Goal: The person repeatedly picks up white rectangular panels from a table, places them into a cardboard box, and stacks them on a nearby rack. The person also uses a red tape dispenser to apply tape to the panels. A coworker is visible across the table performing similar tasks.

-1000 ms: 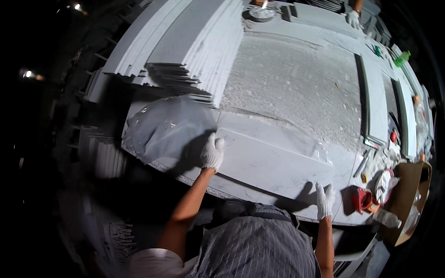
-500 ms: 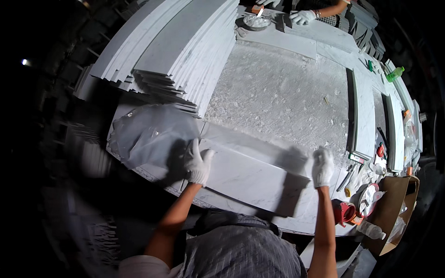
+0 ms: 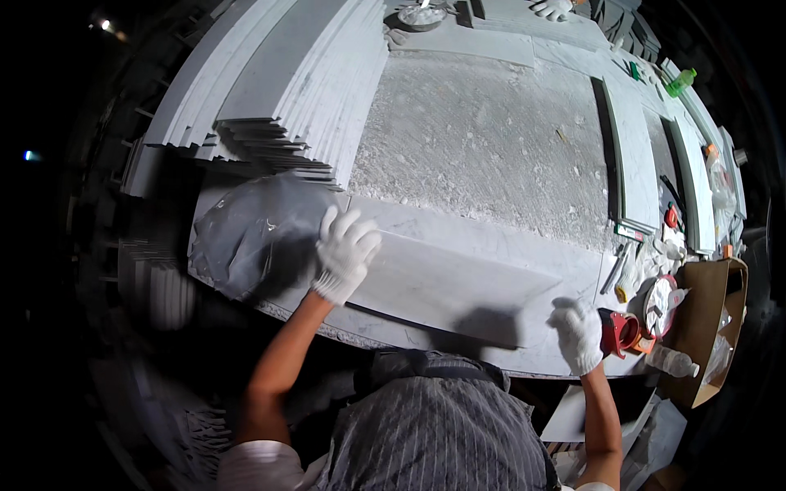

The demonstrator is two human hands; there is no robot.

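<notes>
My left hand (image 3: 348, 250), in a white knit glove, lies over the left end of a pale marble slab (image 3: 442, 286), its fingers stretched and apart. The slab lies lengthwise along the table's front edge. My right hand (image 3: 578, 334), gloved the same way, hovers off the slab's right end with loosely bent fingers and nothing visible in it. Right beside that hand stands a red tape dispenser (image 3: 620, 331). Clear plastic sheeting (image 3: 262, 233) is bunched to the left of my left hand.
Tall stacks of marble slabs (image 3: 303, 82) stand at the back left. Dusty grey board (image 3: 483, 135) fills the middle. At the right are more slabs (image 3: 630, 155), a plastic bottle (image 3: 673, 360) and a cardboard box (image 3: 696, 327). Another person's gloved hand (image 3: 553, 8) shows at the far edge.
My right hand has moved away from the slab's right end, to the right and nearer me. My left hand now lies farther over its left end. The whole view has shifted slightly.
</notes>
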